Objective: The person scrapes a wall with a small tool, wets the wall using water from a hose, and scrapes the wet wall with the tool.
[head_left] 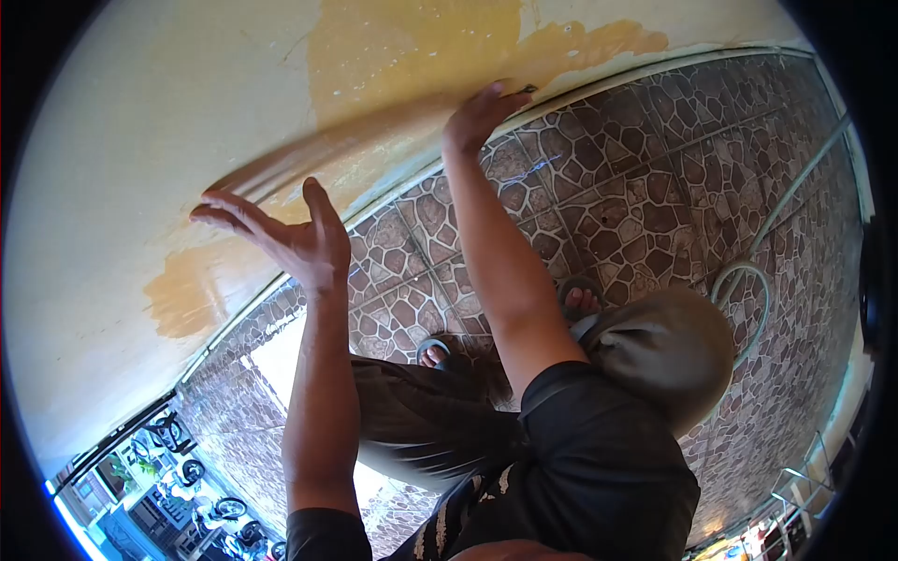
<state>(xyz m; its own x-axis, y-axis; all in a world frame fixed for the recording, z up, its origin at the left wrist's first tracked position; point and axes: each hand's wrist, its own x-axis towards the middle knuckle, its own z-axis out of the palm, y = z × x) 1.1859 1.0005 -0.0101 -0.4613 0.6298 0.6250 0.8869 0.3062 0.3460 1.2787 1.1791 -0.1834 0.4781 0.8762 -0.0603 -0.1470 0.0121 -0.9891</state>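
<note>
Cream wall (103, 159), with two darker yellow patches (187, 292); near its floor edge, one left hand (297, 241) spreads wide, one right hand (480, 122), opening unclear; one blurred brown band (365, 134) between. Two sandalled feet (433, 353) below.

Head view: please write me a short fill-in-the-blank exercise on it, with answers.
1. Of the left hand and right hand, the ____ hand is nearer the hose.
2. The hose bends into a ____ on the floor.
3. The shirt is ____ than the wall.

Answers: right; loop; darker.
</note>
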